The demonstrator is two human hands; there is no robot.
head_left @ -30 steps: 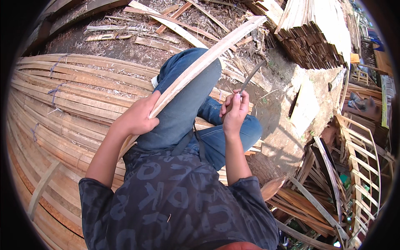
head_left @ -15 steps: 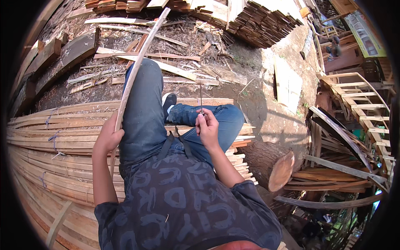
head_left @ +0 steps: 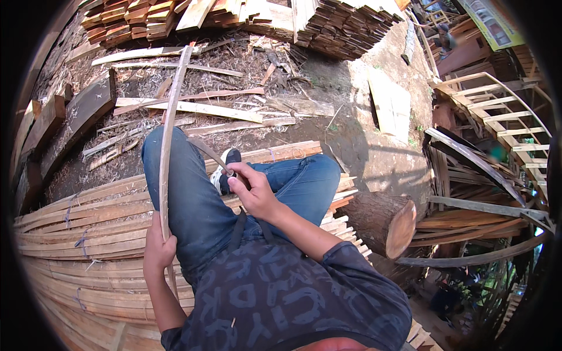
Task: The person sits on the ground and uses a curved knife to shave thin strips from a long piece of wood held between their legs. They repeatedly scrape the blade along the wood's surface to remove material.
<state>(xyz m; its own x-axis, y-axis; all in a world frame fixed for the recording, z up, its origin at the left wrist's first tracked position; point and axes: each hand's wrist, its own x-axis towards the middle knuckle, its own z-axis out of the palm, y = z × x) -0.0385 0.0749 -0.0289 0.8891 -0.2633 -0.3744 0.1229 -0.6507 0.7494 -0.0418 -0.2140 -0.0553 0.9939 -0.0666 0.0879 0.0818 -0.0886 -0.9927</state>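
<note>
My left hand (head_left: 159, 245) is closed around the lower part of a long, thin wooden strip (head_left: 168, 131). The strip stands lengthwise over my left thigh, its far end reaching past the knee. In my right hand (head_left: 254, 192) is a knife (head_left: 208, 152), gripped by its handle, which the fingers mostly cover. Its long blade points forward and left, flat side showing, with the tip a little to the right of the strip. No contact between blade and strip is visible.
Bundles of tied wooden strips (head_left: 111, 219) lie beneath and left of me. A cut log (head_left: 377, 219) is at my right. Shavings and loose slats (head_left: 199, 108) cover the ground ahead, before stacked boards (head_left: 345, 29). Another person (head_left: 445, 41) is far off at the right.
My right hand has moved left with the knife, whose blade has swung from pointing straight ahead toward the strip. The strip now stands more upright in view, and my view has shifted slightly.
</note>
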